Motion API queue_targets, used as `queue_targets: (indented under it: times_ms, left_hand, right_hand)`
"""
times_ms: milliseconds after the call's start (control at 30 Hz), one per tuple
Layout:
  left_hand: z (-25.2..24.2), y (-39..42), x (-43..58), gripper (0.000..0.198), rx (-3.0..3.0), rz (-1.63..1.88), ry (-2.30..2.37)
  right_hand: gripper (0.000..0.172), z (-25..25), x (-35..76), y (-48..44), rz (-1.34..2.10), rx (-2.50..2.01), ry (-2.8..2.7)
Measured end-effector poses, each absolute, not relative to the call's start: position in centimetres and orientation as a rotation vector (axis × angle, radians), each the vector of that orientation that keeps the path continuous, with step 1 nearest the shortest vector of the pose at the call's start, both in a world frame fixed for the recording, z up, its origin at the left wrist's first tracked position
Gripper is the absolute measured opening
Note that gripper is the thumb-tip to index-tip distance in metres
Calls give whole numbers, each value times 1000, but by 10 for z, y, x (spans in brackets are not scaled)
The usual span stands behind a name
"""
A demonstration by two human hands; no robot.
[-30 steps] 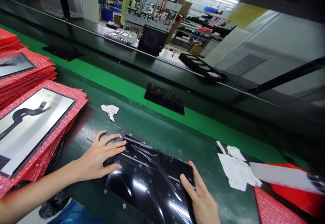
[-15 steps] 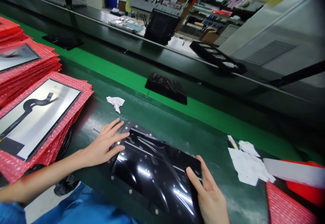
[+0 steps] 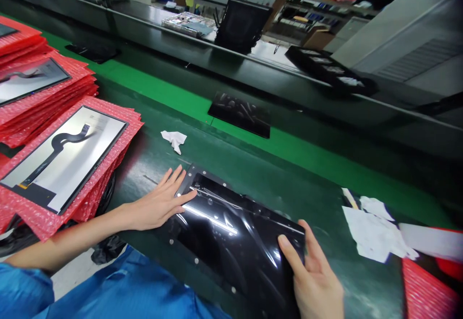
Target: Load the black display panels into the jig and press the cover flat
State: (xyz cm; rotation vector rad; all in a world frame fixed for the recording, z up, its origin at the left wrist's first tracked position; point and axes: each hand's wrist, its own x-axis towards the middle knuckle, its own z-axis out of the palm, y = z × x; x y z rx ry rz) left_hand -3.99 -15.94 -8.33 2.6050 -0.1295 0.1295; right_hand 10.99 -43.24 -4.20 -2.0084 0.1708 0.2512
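Note:
A glossy black screen panel (image 3: pixel 231 242), covered by a rippled clear film, lies over a dark flat fixture (image 3: pixel 197 261) dotted with round light studs. My right hand (image 3: pixel 314 271) pinches the panel's right end, thumb on the face and fingers behind the edge. That end looks slightly raised. My left hand (image 3: pixel 159 203) rests with spread fingers on the upper left corner of the fixture, fingertips touching the panel's left edge. A crumpled white wipe (image 3: pixel 175 139) lies just beyond my left hand.
Display panels with ribbon cables (image 3: pixel 68 150) lie on stacks of red bubble bags (image 3: pixel 126 140) at left. More dark panels (image 3: pixel 240 113) sit on the green belt (image 3: pixel 170 96) ahead. White wipes (image 3: pixel 376 232) and a red bubble bag (image 3: pixel 427 290) lie at right.
The view has shifted, so the bench items sit further right. My right hand still holds the panel's end, and the reflections on its film have moved. My left hand stays at the corner.

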Motion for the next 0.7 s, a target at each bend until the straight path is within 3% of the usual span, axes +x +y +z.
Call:
queue_targets:
  times_ms: [233, 367, 700]
  left_hand:
    - [-77, -160, -41, 81, 2637, 78, -162]
    - [-78, -163, -41, 82, 2695, 71, -123]
    - [-90, -163, -44, 76, 2932, 155, -168]
  right_hand:
    - [90, -48, 114, -439, 273, -2034, 219]
    - [88, -57, 115, -441, 290, -1898, 197]
    - [37, -75, 146, -487, -5, -2293, -577]
